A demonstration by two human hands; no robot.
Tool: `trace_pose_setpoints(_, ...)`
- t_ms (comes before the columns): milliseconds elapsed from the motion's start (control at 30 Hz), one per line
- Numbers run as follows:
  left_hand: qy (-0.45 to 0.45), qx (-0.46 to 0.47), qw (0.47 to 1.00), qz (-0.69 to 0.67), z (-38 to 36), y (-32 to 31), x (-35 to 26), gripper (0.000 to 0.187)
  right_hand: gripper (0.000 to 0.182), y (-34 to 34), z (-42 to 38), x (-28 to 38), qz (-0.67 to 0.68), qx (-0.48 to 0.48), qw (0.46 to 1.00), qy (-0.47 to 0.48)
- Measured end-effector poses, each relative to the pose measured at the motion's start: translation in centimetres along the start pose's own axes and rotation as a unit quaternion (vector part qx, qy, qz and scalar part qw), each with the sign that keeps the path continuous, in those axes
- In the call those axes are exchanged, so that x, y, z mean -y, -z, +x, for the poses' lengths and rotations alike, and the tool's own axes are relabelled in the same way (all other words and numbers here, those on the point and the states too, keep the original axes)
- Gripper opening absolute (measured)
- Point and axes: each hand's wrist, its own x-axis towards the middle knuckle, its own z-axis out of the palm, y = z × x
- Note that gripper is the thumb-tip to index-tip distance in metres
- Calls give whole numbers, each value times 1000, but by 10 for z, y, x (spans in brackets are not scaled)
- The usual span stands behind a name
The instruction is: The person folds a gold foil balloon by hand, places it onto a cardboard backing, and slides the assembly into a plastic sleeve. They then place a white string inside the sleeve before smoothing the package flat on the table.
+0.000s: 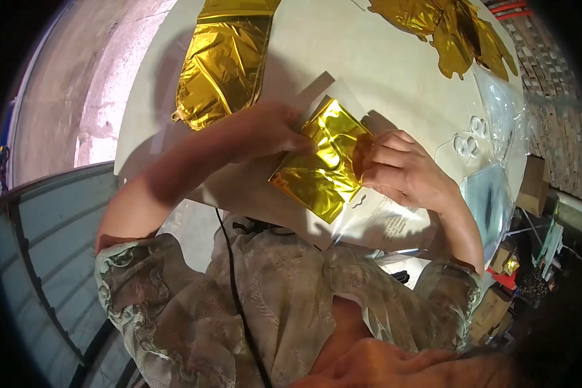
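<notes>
A folded gold foil balloon (326, 161) lies at the near side of the white table, shiny and creased. My left hand (281, 129) grips its upper left side, with some fingertips hidden by the foil and the glare. Bent fingers of my right hand (401, 168) are closed on the balloon's right edge. Beneath the foil, a clear plastic bag (394, 223) with printed text reaches toward my lap.
A flat gold foil balloon (223, 71) lies at the upper left of the white table (330, 42). More crumpled gold foil (443, 29) is at the far right. Coiled white ribbon (469, 139) and clear plastic packaging (501, 110) lie on the right. Cardboard boxes (491, 310) stand below.
</notes>
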Motion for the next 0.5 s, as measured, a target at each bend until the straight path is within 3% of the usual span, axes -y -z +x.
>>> trace_pose_setpoints(167,-19,12,998,-59,10,-3,11,25,18,0,0,10,11,52,998,-27)
trace_pose_setpoints(267,-3,3,1000,-8,1,0,-6,23,19,-5,2,15,-6,70,997,-21)
trace_pose_setpoints(400,21,16,996,-86,8,-5,3,23,18,-10,0,9,-11,18,1000,-14)
trace_pose_setpoints(500,-21,17,994,-108,10,-4,11,23,18,-5,4,13,-11,20,1000,-13)
